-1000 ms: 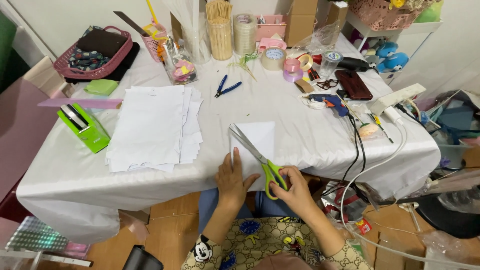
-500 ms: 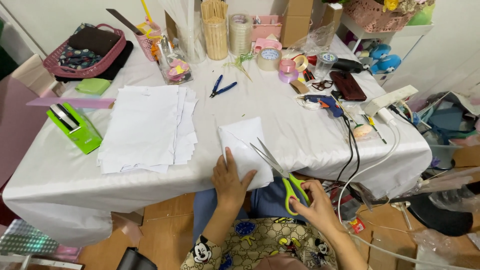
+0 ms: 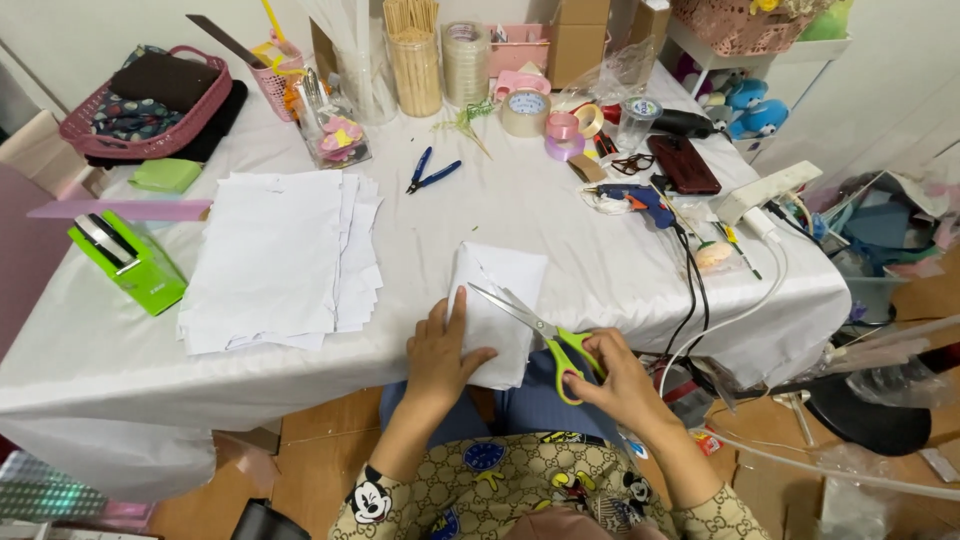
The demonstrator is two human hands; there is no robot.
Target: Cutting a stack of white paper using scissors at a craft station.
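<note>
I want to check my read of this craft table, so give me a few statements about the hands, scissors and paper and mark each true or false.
1. The right hand holds green-handled scissors. True.
2. The scissor blades are closed. False: they stand open, over the folded white paper.
3. The left hand lies flat on the folded white paper. True.
4. The blue pliers are in the left hand. False: they lie alone farther back on the table.
5. The stack of white sheets lies to the left of the folded paper. True.
</note>
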